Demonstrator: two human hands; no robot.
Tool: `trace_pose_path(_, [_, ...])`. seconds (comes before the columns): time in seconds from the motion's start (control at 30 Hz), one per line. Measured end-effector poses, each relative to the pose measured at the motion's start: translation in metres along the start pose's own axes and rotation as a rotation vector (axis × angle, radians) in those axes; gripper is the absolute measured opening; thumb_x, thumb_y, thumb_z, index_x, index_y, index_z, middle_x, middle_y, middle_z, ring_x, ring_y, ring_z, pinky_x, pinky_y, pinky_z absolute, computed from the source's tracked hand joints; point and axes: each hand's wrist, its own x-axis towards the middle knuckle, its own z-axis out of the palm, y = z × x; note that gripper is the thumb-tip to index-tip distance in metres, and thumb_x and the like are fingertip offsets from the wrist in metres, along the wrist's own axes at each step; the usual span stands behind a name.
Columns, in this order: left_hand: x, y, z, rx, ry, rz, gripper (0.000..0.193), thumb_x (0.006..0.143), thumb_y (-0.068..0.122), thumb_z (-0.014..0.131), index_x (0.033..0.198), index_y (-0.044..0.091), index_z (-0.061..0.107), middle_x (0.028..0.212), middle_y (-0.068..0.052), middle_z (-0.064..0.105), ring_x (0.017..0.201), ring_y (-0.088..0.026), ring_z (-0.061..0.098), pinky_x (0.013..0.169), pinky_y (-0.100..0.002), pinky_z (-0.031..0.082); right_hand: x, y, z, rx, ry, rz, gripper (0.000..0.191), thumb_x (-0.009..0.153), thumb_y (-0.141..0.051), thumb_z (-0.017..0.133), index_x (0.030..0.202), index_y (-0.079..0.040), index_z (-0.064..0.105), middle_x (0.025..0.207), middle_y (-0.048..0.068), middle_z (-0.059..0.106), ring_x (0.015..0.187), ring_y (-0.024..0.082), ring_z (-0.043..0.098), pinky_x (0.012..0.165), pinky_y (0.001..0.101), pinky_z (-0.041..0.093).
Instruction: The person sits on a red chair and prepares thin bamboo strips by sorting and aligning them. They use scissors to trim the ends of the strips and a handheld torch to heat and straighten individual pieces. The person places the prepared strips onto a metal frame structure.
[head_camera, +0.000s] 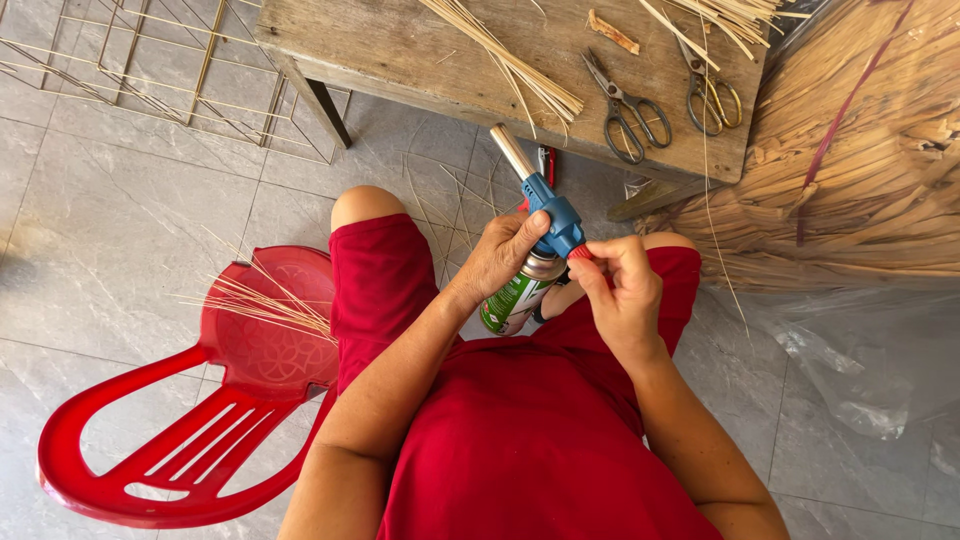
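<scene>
Gas torch (540, 235) w/ blue head, held over lap btwn both hands, nozzle tilted up toward counter (400, 45). Left hand (500, 255) wrapped shut round top of green-white canister (512, 300). Right hand (622, 290) just beside it, thumb + fingers pinched on red knob (580, 253) at torch back. Two scissors (625, 105) + thin sticks (510, 60) on counter, well apart. Red chair (230, 400) at left.

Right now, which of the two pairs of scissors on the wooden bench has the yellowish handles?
The right-hand pair of scissors, near the bench's right end, has yellowish handle loops. The other pair, just to its left, has dark grey loops.
</scene>
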Motion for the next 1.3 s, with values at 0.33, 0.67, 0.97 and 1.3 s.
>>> trace_pose_path(0.33, [-0.005, -0.013, 0.007, -0.064, -0.214, -0.034, 0.076, 0.095, 0.07, 0.052, 0.102, -0.003, 0.074, 0.089, -0.011, 0.075, 0.084, -0.016, 0.071, 0.076, -0.031, 0.059, 0.018, 0.006, 0.002, 0.325, -0.338, 0.176, 0.125, 0.071, -0.061, 0.085, 0.165, -0.006, 0.022, 0.155, 0.015, 0.046, 0.144, 0.029, 0.048, 0.12, 0.0438, 0.041])
trace_pose_path(0.67, [-0.008, -0.027, -0.014, 0.017, -0.185, -0.088, 0.08, 0.091, 0.074, 0.054, 0.093, -0.004, 0.074, 0.08, -0.013, 0.073, 0.077, -0.018, 0.07, 0.071, -0.031, 0.059, 0.028, 0.013, 0.027, 0.342, -0.392, 0.184, 0.09, 0.075, -0.049, 0.089, 0.145, -0.008, 0.051, 0.151, 0.01, 0.054, 0.14, 0.027, 0.055, 0.119, 0.0422, 0.047])
trace_pose_path(0.97, [-0.05, -0.005, -0.041, -0.128, -0.254, -0.061, 0.102, 0.074, 0.074, 0.075, 0.142, 0.003, 0.049, 0.129, -0.018, 0.064, 0.125, -0.028, 0.061, 0.109, -0.039, 0.048, 0.036, 0.005, 0.041, 0.173, -0.296, 0.038, 0.067, 0.076, -0.026, 0.091, 0.132, -0.006, 0.06, 0.133, 0.011, 0.066, 0.131, 0.025, 0.061, 0.109, 0.039, 0.051])
trace_pose_path(1.3, [-0.06, -0.008, -0.035, 0.186, -0.103, -0.093, 0.115, 0.06, 0.05, 0.094, 0.15, 0.001, 0.043, 0.127, -0.021, 0.07, 0.127, -0.034, 0.065, 0.111, -0.044, 0.049, 0.034, 0.012, 0.068, 0.188, -0.332, 0.073, 0.058, 0.076, -0.026, 0.089, 0.124, -0.008, 0.062, 0.113, 0.005, 0.069, 0.101, 0.018, 0.07, 0.088, 0.0327, 0.06])
